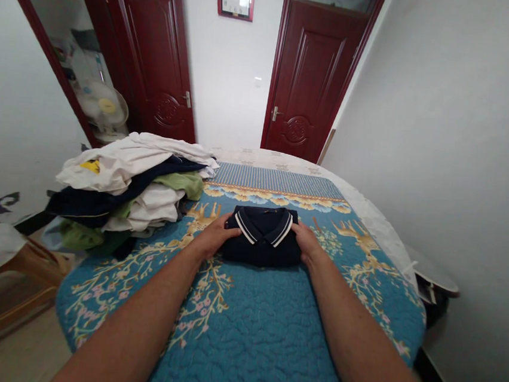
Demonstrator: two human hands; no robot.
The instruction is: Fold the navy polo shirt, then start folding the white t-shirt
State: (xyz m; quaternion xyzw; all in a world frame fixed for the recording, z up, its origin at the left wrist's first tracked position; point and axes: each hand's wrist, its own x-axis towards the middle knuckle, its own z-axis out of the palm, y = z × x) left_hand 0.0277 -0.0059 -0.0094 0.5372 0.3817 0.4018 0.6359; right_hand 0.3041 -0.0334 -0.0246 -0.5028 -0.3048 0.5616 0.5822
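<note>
Left hand (216, 236) and right hand (306, 243) resting on a folded navy polo shirt (263, 246)
The hands lie open and well apart, one against each side of the white-striped collar, not gripping. The shirt sits near the middle of a blue floral quilt (258, 335) on a bed, with a heaped pile of clothes (129, 188) just to its left. Beyond the bed's far end stand two dark red wooden doors (312, 82)

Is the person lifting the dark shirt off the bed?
No, the left hand and right hand rest on the folded shirt lying on the quilt.
</note>
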